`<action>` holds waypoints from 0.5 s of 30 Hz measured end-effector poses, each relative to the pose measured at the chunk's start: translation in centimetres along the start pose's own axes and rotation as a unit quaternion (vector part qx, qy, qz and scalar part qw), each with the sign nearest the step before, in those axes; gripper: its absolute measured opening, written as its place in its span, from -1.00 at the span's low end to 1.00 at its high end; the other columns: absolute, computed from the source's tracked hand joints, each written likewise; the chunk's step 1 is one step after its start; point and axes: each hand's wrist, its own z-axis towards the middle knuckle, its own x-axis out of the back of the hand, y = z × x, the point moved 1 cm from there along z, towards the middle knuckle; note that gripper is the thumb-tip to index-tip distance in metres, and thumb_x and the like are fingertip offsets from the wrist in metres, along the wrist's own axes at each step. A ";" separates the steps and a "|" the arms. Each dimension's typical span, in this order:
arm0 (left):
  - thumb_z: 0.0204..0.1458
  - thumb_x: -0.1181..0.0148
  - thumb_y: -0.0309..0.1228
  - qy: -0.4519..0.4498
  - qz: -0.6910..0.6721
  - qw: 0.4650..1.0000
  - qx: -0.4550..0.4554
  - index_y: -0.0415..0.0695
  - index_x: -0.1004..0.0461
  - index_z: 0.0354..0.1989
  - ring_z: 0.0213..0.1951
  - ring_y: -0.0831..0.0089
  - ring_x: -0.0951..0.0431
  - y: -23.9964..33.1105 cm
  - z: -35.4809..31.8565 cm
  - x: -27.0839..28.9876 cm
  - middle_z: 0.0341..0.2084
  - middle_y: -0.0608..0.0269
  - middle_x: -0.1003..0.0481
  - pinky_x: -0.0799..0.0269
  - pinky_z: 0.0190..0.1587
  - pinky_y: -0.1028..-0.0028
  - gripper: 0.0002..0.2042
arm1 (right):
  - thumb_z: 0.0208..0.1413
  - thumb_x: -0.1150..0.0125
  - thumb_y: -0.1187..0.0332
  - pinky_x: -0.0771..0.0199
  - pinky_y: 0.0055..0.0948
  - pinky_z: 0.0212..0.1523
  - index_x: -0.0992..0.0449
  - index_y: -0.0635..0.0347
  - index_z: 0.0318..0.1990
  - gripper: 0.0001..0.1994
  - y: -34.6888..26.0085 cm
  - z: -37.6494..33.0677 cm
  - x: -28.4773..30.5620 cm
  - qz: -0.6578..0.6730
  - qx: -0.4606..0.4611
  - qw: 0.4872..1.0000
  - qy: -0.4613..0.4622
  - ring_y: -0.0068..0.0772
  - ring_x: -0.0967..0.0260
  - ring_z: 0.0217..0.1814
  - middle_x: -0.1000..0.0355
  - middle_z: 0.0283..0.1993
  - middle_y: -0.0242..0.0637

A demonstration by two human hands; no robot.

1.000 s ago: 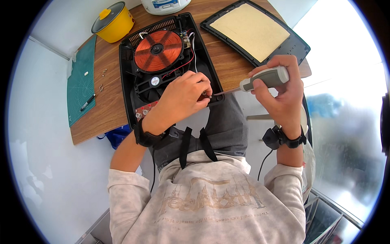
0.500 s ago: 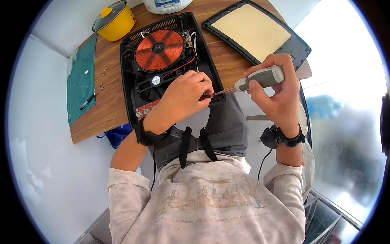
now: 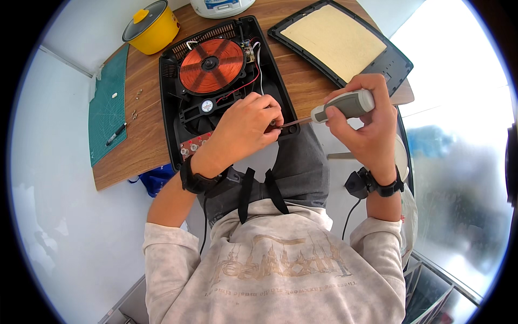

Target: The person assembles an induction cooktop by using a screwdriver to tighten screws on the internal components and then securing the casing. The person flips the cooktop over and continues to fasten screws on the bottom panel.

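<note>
A grey-and-white screwdriver (image 3: 350,105) is gripped in my right hand (image 3: 372,127), its shaft pointing left. The tip meets the fingertips of my left hand (image 3: 243,124) at the near right corner of an opened induction cooker (image 3: 288,110). My left thumb and fingers are pinched there over the right end of a red circuit board (image 3: 195,144); what lies between them is mostly hidden. Farther back in the black housing sits a round copper coil (image 3: 224,75), with a dark fan partly covered by my left hand.
The cooker's dark top cover (image 3: 337,46) lies at the back right. At the left are a green cutting mat (image 3: 108,92), a marker pen (image 3: 116,134) and several small screws (image 3: 134,114). A yellow pot (image 3: 156,35) and a white appliance (image 3: 224,8) stand at the back.
My right hand and the screwdriver handle have shifted slightly left, and the handle has turned a little. My left hand stays in place.
</note>
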 end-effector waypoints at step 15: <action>0.01 -0.35 -0.42 0.005 0.002 1.000 0.009 -0.12 -0.59 -0.35 -0.01 0.27 -0.51 0.2 0.0 0.0 -0.12 0.31 -0.53 -0.48 0.05 0.32 -0.91 | -0.02 -0.46 0.47 -0.52 -0.58 -0.46 -0.39 0.16 -0.10 -0.62 -0.7 -0.4 -0.2 -0.070 0.093 0.993 -0.001 -0.54 -0.55 -0.48 -0.50 -0.42 -0.35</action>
